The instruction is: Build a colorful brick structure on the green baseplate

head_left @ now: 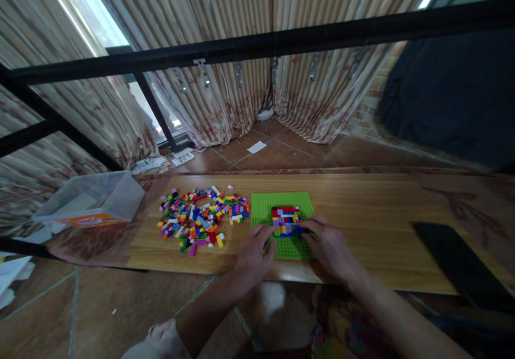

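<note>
A green studded baseplate (259, 203) lies on the board, with a low block of multicoloured toy bricks (286, 218) built on its middle. My left hand (254, 251) rests at the left edge of this build, index finger stretched toward it and thumb apart, with nothing visible between them. On the other side, my right hand (328, 243) has its thumb and fingertips around a dark blue brick (299, 230) at the build's right edge. The fingertips partly cover that corner. A spread pile of loose toy bricks (201, 220) lies left of the baseplate.
The wooden board (362, 203) carries everything in front of me. A clear plastic bin (96, 198) with an orange label stands at its left. A black flat object (454, 257) lies at the right end. A dark metal bar (241, 48) crosses before the curtains (225, 96).
</note>
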### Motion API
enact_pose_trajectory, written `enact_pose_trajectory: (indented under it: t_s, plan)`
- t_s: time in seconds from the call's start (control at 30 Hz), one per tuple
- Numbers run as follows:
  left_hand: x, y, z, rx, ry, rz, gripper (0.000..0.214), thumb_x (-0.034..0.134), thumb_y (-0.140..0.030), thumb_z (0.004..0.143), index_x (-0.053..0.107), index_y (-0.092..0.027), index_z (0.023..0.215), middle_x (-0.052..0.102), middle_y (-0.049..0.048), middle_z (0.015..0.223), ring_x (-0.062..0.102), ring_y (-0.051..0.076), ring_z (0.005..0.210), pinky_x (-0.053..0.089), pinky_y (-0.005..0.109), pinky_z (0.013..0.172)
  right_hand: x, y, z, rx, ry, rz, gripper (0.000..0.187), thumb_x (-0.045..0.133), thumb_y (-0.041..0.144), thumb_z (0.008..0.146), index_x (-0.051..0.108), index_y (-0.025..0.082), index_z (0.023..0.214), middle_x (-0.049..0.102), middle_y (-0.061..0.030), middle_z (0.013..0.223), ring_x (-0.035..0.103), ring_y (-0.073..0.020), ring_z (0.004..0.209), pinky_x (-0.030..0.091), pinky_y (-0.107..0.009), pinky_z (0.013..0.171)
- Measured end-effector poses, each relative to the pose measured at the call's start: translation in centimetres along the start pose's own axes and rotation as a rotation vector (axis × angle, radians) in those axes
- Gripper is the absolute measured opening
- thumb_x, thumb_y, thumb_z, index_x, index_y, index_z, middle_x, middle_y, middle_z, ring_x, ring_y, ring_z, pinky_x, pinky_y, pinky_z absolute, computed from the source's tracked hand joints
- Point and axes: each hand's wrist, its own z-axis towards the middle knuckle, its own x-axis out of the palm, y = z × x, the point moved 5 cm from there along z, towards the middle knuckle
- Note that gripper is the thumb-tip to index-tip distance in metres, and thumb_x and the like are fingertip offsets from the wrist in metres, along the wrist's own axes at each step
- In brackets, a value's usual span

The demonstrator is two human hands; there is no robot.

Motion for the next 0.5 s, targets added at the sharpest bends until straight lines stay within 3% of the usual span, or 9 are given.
enact_pose_trajectory:
  t_s: [0.13, 0.33, 0.5]
  plan:
    - [0.7, -0.6, 0.4, 0.079, 0.017, 0.117, 0.037, 0.053, -0.018, 0.087, 0.056, -0.021, 0.124, 0.057, 0.0088, 0.121, 0.054, 0.022, 0.113, 0.048, 0.04, 0.098, 0.2, 0.4, 0.3, -0.019, -0.018, -0.005, 0.021, 0.051, 0.018, 0.09, 0.069, 0.02, 0.1, 0.064, -0.0064, 0.102, 0.062, -0.0171, 0.091, 0.051, -0.031, 0.087]
    - [1.6, -1.5, 0.9, 0.152, 0.066, 0.224, 0.041, 0.055, -0.02, 0.087, 0.054, -0.024, 0.127, 0.049, 0.0091, 0.128, 0.048, 0.026, 0.117, 0.047, 0.045, 0.099, 0.6, 0.7, 0.5, -0.02, -0.045, 0.057, 0.023, 0.051, 0.015, 0.087, 0.069, 0.019, 0.1, 0.064, -0.0073, 0.102, 0.062, -0.0168, 0.09, 0.051, -0.031, 0.085]
    - [2.2, -2.0, 1.0, 0.179, 0.101, 0.322, 0.042, 0.055, -0.022, 0.088, 0.054, -0.025, 0.13, 0.044, 0.0091, 0.133, 0.045, 0.027, 0.118, 0.045, 0.047, 0.099, 0.6, -0.6, 0.5, 0.077, -0.109, 0.176, 0.024, 0.057, 0.019, 0.08, 0.069, 0.02, 0.101, 0.065, -0.0061, 0.098, 0.063, -0.0162, 0.077, 0.053, -0.031, 0.076]
